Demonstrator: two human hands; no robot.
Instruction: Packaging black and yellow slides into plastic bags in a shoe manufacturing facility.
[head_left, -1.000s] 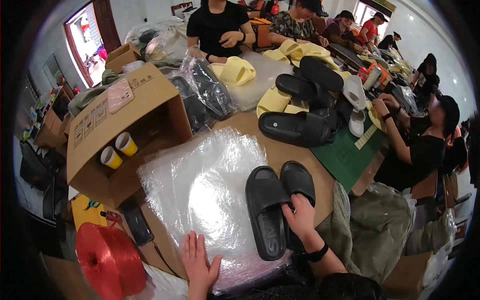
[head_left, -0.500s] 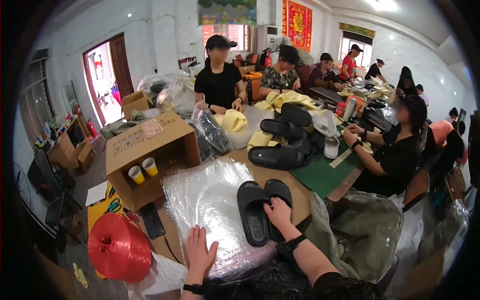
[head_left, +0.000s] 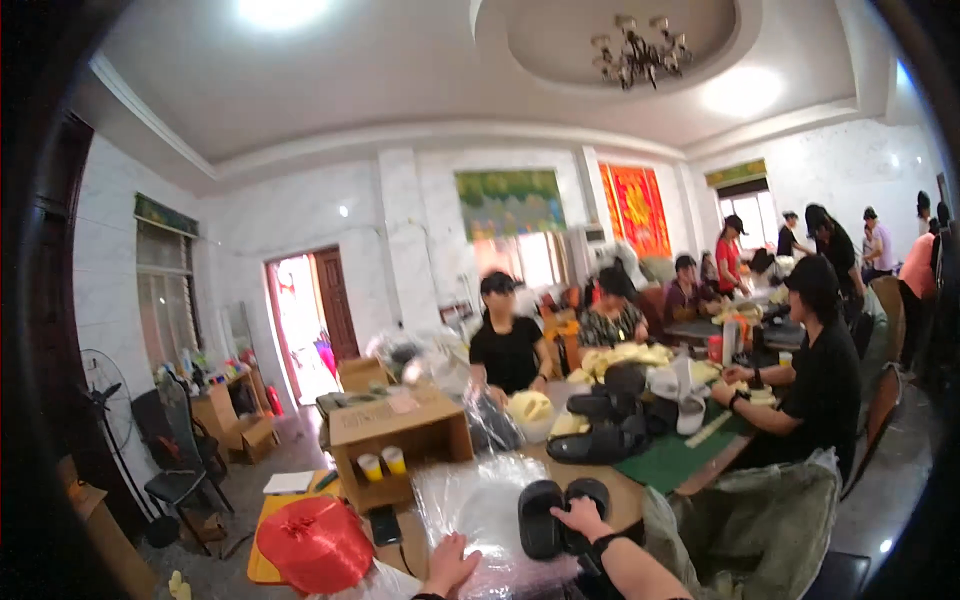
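At the bottom of the view, the right hand (head_left: 578, 517) rests palm-down on a pair of black slide sandals (head_left: 558, 512), its fingers bent loosely over the near end of the right-hand sandal of the pair; a dark band circles the wrist. The pair lies side by side, soles touching, on a sheet of clear plastic bags (head_left: 482, 500) spread across the round wooden bench (head_left: 628, 500). The left hand (head_left: 452, 563) lies flat on the near edge of that plastic, fingers together and pointing away from the person, holding nothing.

Just left of the left hand sits a big spool of red plastic twine (head_left: 315, 543), partly over a yellow board. Behind it stands an open cardboard box (head_left: 398, 440) on its side, with two yellow paper cups (head_left: 381, 464) in its mouth and a dark phone (head_left: 384, 524) lying in front (its screen is too small to make out).

Farther across the bench is a heap of more black sandals (head_left: 600, 432) beside pale yellow ones (head_left: 530, 408), and a green cutting mat (head_left: 680, 462) at the right edge. A person in a black shirt (head_left: 508, 352) sits opposite; another in black with a cap (head_left: 815, 375) sits at the right, hands on the bench. A grey-green sack (head_left: 755, 520) slumps near the right forearm.
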